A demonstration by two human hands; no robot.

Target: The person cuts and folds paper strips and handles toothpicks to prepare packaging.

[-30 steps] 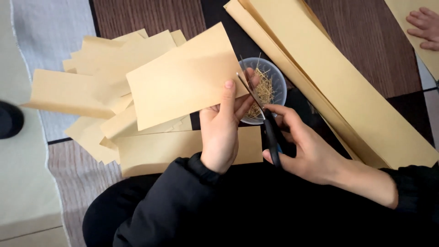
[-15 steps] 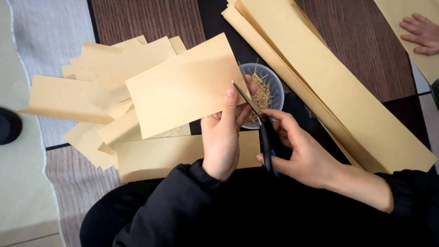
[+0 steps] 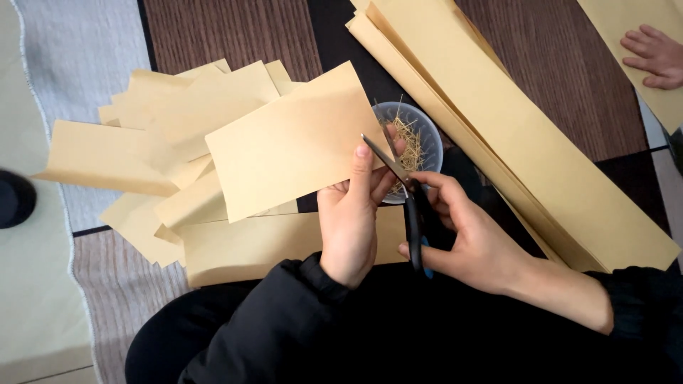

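The left hand (image 3: 350,224) and right hand (image 3: 475,238) sit close together over the dark lap, with only the scissors (image 3: 407,203) between them. Just beyond the fingers stands a clear bowl (image 3: 427,131) of thin slivers, blocking the way straight ahead. To the right, a long stack (image 3: 512,128) of tan strips runs diagonally and walls off that side. To the left, the held sheet (image 3: 292,146) overhangs a loose pile (image 3: 163,135) of cut sheets that covers the mat there. Bare wood-grain mat (image 3: 228,32) shows at the far left top and beyond the stack, where another person's hand (image 3: 654,57) rests at the far right.
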